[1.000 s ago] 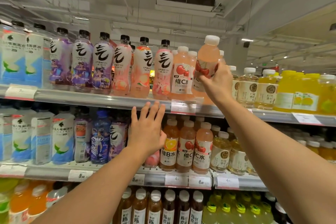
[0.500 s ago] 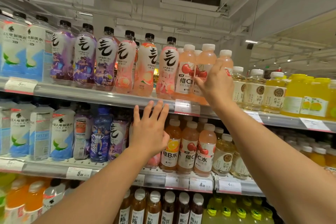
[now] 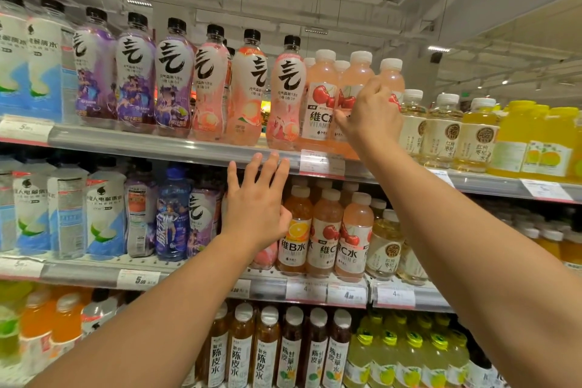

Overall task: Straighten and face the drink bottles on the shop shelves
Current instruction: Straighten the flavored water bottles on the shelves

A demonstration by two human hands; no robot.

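Observation:
On the top shelf (image 3: 176, 148) stand pink cherry vitamin C bottles with white caps. My right hand (image 3: 370, 111) grips the second cherry bottle (image 3: 357, 78) around its label; the bottle stands on the shelf between another cherry bottle (image 3: 319, 97) on its left and a third (image 3: 392, 77) on its right. My left hand (image 3: 256, 201) is spread open in front of the middle shelf, its fingertips touching the top shelf's front rail. To the left stand black-capped sparkling water bottles (image 3: 288, 94) in pink and purple.
Pale tea bottles (image 3: 444, 132) and yellow juice bottles (image 3: 535, 141) fill the top shelf to the right. The middle shelf holds orange and cherry vitamin bottles (image 3: 324, 233), purple and white bottles at left. Brown tea bottles (image 3: 267, 350) line the bottom shelf. Price tags run along the rails.
My right hand lowered the lifted cherry bottle down onto the top shelf, into the row. The view has moved closer. My left hand stayed at the rail.

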